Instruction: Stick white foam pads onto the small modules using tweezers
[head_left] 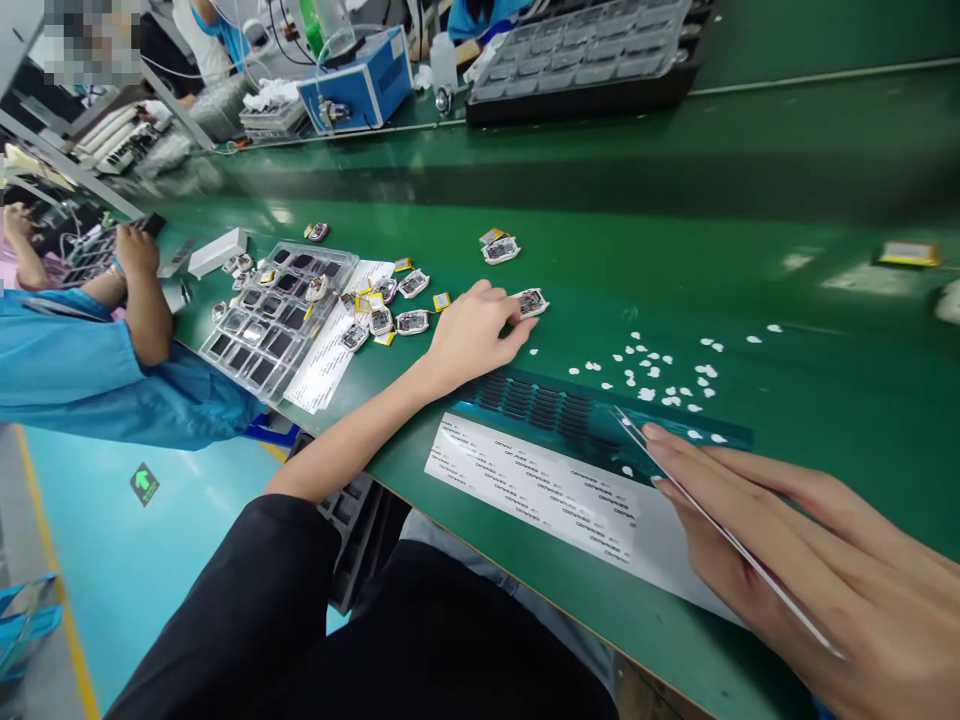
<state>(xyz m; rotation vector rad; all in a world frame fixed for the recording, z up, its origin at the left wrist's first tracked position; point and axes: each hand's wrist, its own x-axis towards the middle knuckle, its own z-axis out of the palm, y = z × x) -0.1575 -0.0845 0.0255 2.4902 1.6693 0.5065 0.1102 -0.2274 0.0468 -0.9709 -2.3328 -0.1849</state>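
Observation:
My left hand [480,335] rests on the green table, its thumb and fingers at a small white-framed circuit module [534,303]. Metal tweezers [739,545] are held in my right hand [780,540], tips over a teal strip with dark slots [544,408]. A small white piece [627,471] lies just below the tips; whether they grip anything is too small to tell. Below the strip lies a white sheet with printed rows [525,480], its right end under my right hand. Many small white pieces [646,394] are scattered beyond the strip.
Several modules and yellow-edged parts [381,320] lie left of my left hand, beside a clear compartment tray [341,262]. Farther back stand a blue box [382,80] and a black-based tray [577,103]. A person in blue [142,345] works at the left. One yellow-edged part [909,254] lies far right.

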